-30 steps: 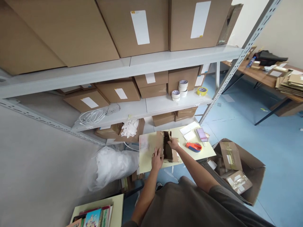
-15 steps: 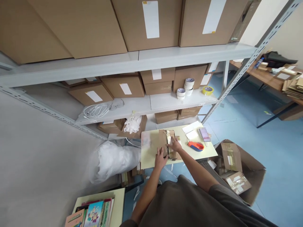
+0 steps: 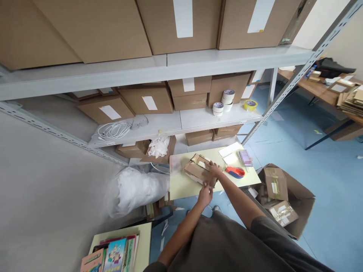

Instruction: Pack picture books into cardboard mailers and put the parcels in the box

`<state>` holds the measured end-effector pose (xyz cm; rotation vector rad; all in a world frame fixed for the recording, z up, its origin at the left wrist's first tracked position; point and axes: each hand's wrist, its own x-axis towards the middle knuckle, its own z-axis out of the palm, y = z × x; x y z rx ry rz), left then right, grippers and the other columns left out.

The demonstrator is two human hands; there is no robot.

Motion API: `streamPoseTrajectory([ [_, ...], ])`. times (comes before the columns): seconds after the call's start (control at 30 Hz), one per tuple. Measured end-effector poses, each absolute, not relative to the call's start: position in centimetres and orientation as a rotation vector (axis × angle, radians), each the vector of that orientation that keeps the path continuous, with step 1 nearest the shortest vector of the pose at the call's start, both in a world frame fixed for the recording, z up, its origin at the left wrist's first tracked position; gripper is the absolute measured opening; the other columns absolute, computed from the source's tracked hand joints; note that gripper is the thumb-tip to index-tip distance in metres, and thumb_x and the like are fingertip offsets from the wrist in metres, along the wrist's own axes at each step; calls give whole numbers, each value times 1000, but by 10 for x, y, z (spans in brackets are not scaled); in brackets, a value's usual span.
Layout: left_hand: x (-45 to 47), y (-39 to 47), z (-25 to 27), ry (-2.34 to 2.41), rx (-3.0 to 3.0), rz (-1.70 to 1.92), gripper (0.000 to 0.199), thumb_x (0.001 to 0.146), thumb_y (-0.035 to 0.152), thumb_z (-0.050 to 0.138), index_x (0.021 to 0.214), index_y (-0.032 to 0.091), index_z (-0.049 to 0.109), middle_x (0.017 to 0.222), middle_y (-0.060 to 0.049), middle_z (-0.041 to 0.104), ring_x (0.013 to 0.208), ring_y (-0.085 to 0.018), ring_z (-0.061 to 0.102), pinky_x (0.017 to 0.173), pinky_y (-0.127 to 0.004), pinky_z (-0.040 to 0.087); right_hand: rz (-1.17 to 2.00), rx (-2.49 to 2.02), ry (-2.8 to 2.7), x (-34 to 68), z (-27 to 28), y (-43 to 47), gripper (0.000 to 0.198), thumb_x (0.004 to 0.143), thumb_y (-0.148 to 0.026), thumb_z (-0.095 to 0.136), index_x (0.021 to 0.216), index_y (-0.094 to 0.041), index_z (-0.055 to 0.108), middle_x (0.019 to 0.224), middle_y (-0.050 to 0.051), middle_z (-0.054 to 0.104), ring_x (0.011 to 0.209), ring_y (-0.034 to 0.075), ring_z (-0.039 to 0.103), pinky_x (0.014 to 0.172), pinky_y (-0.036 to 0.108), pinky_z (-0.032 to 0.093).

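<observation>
A brown cardboard box [image 3: 195,174] with clear tape and a pale label on top sits turned at an angle on the cream table [image 3: 178,192]. My left hand [image 3: 205,194] grips its near right end, with thumb and fingers at the lower corner. Over the right side of the box lies my right hand [image 3: 214,170], fingers curved on its upper edge; part of the box is hidden beneath. To the right of that hand rests an orange and blue tool [image 3: 235,172], whose kind I cannot make out.
White papers [image 3: 230,154] lie at the table's back right. Tape rolls [image 3: 218,108] and a cable coil [image 3: 113,130] sit on the shelf ahead. A large carton [image 3: 302,211] of boxes stands right; a white plastic bundle [image 3: 138,190] is left. Books [image 3: 115,253] lie lower left.
The box has turned from square-on to slanted, its far end swinging left. My left hand has shifted right to the near end, and my right hand has moved slightly right.
</observation>
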<state>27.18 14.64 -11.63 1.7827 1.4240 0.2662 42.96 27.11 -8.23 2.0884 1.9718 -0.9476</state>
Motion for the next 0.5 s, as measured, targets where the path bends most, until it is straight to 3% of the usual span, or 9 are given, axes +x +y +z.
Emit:
streamPoseTrajectory([
  [0.13,266,160,-112,1232,1859,319,63,92,18,54,155,20,57,158,-13,58,148,-28,53,125,-44,40,-842,1960,1903,428,-73,270,140,62,-81,81,172,-37,6,180,16,-2,162,52,0,123,71,6],
  [0.23,243,179,-109,1125,1862,333,56,89,15,56,143,21,69,145,-9,69,141,-25,59,124,-44,42,-796,1926,1895,425,-76,264,146,60,-82,80,172,-33,-1,179,16,-16,161,52,-11,122,71,1],
  [0.37,204,213,-94,1295,1851,338,39,95,22,53,125,23,79,122,-9,80,119,-24,71,111,-40,51,-824,1906,1897,425,-84,262,150,58,-88,76,171,-34,-8,177,13,-24,160,52,-18,121,72,-2],
  [0.43,187,236,-81,1483,1919,411,42,96,24,56,134,25,74,133,-10,75,129,-25,65,115,-41,47,-840,1904,1905,427,-85,264,150,58,-88,76,171,-34,-6,178,13,-23,160,53,-16,121,72,-1],
  [0.5,178,262,-67,1553,2045,362,68,89,31,70,155,26,57,160,-12,55,151,-31,46,123,-45,39,-839,1909,1917,428,-83,265,146,59,-86,77,172,-35,-1,179,12,-19,161,53,-13,122,71,0],
])
